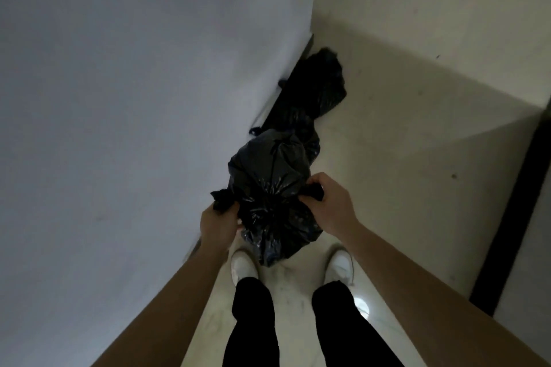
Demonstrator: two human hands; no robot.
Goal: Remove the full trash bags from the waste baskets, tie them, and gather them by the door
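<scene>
A full black trash bag (268, 188) stands on the pale floor just in front of my feet. My left hand (216, 225) is shut on the bag's left loose end, which sticks out past the fist. My right hand (325, 202) is shut on the bag's right loose end. The two ends are pulled apart across the gathered top. Behind it, further black trash bags (313, 92) lie on the floor against the wall; how many I cannot tell.
A white wall (134, 98) runs close along the left. The pale tiled floor (402, 143) stretches to the right. A dark strip (512, 211) runs along the floor at the far right. My white shoes (243, 265) stand below the bag.
</scene>
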